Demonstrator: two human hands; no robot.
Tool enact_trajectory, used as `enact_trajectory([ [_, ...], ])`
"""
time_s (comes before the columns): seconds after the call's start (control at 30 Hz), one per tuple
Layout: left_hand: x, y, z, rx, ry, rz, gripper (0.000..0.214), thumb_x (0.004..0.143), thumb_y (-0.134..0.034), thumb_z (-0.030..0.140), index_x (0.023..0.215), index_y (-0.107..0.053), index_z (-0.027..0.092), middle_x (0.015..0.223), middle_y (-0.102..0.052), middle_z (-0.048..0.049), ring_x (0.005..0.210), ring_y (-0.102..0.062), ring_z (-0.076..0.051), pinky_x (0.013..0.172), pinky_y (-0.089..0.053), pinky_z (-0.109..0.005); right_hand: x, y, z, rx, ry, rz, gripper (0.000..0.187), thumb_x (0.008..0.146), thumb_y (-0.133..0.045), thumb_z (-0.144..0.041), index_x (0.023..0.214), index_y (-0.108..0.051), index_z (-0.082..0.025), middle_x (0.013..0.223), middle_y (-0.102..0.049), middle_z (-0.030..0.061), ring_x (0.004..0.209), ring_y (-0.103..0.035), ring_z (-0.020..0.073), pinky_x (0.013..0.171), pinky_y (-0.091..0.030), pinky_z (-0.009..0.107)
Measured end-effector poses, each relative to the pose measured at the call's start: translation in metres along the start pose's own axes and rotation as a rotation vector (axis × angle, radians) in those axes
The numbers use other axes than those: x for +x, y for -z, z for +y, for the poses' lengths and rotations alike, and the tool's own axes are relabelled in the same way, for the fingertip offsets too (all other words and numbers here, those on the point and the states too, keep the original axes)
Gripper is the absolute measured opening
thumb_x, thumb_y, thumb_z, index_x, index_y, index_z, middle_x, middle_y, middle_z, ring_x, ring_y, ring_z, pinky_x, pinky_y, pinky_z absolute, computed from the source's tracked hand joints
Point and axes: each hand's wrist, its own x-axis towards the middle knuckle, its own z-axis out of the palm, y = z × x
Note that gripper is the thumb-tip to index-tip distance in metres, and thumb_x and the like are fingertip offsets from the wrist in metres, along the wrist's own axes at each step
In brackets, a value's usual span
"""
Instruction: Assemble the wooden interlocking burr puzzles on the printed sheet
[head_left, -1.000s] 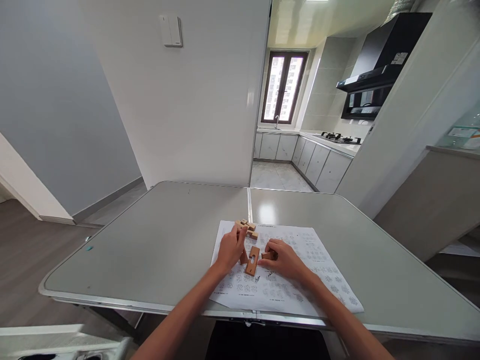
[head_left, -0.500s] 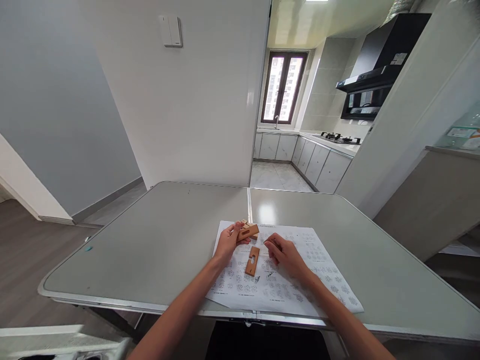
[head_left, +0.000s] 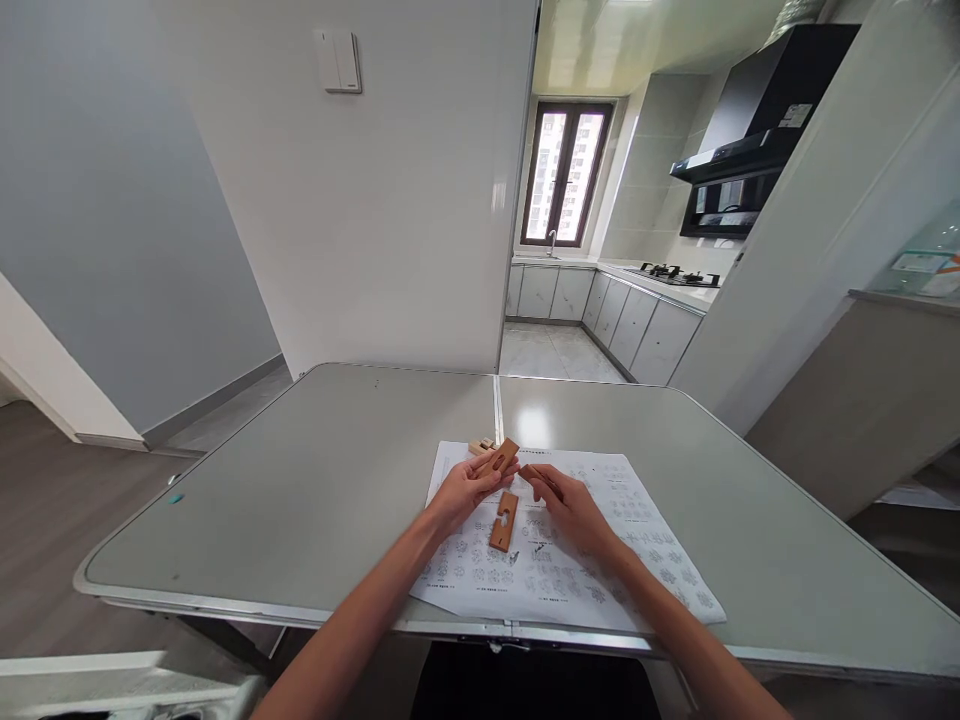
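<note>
My left hand (head_left: 463,490) is closed on a flat brown wooden piece (head_left: 501,460) with a slot in it, held tilted just above the paper. My right hand (head_left: 564,498) pinches a small dark wooden piece (head_left: 531,472) close to the tip of the held one. A second slotted brown wooden piece (head_left: 505,521) lies flat on the printed paper sheet (head_left: 622,520) between my hands. Several pale wooden blocks (head_left: 480,445) sit at the sheet's far edge, partly hidden behind the held piece.
The paper sheet lies on a grey folding table (head_left: 315,470) with a centre seam and metal rim. A white wall (head_left: 375,220) stands behind the table. A kitchen with cabinets (head_left: 637,325) and a range hood (head_left: 757,130) opens at the back right.
My left hand picked a slotted wooden piece up off the paper and raised it. My right hand lifted a small piece and moved it toward the left hand's piece.
</note>
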Motion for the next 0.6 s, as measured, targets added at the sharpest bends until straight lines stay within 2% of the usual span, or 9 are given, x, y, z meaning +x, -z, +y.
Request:
enact_trajectory([
  [0.07, 0.0, -0.002, -0.002, 0.047, -0.009, 0.014, 0.057, 0.085, -0.084, 0.033, 0.136, -0.066, 0.018, 0.14, -0.067, -0.0141, 0.137, -0.059, -0.031, 0.122, -0.04, -0.049, -0.001, 0.0, -0.002, 0.016, -0.025, -0.017, 0.05, 0.104, -0.037, -0.062, 0.128, -0.064, -0.027, 0.069, -0.06, -0.002, 0.062, -0.054, 0.0197, 0.065, -0.044, 0.032],
  [0.2, 0.002, -0.007, -0.006, 0.22, -0.092, 0.07, 0.053, 0.088, -0.079, 0.039, 0.136, -0.065, 0.021, 0.135, -0.071, -0.0118, 0.129, -0.065, -0.029, 0.118, -0.046, -0.048, -0.001, -0.001, -0.003, 0.114, -0.085, -0.055, 0.048, 0.103, -0.039, -0.065, 0.112, -0.064, -0.024, 0.065, -0.053, -0.005, 0.057, -0.048, 0.0165, 0.059, -0.04, 0.03],
  [0.37, 0.001, -0.01, -0.013, 0.433, -0.14, 0.054, 0.046, 0.096, -0.066, 0.033, 0.14, -0.061, 0.022, 0.144, -0.064, -0.0106, 0.134, -0.06, -0.029, 0.117, -0.045, -0.047, 0.0, 0.001, -0.005, 0.325, -0.125, -0.233, 0.047, 0.099, -0.045, -0.069, 0.092, -0.055, -0.023, 0.068, -0.048, -0.0054, 0.055, -0.04, 0.0133, 0.054, -0.036, 0.028],
  [0.43, 0.0, -0.01, -0.018, 0.463, -0.123, 0.036, 0.048, 0.096, -0.065, 0.028, 0.143, -0.059, 0.023, 0.146, -0.062, -0.011, 0.138, -0.057, -0.029, 0.117, -0.045, -0.046, 0.001, 0.003, -0.007, 0.374, -0.144, -0.281, 0.047, 0.099, -0.046, -0.069, 0.09, -0.052, -0.023, 0.068, -0.046, -0.0058, 0.053, -0.037, 0.0121, 0.052, -0.033, 0.027],
  [0.6, -0.003, -0.011, -0.025, 0.423, -0.11, -0.037, 0.054, 0.096, -0.061, 0.022, 0.149, -0.05, 0.023, 0.151, -0.057, -0.0133, 0.141, -0.053, -0.029, 0.115, -0.046, -0.046, 0.0, 0.004, -0.006, 0.4, -0.165, -0.294, 0.047, 0.099, -0.046, -0.07, 0.091, -0.049, -0.024, 0.07, -0.047, -0.0059, 0.053, -0.037, 0.0115, 0.052, -0.031, 0.027],
])
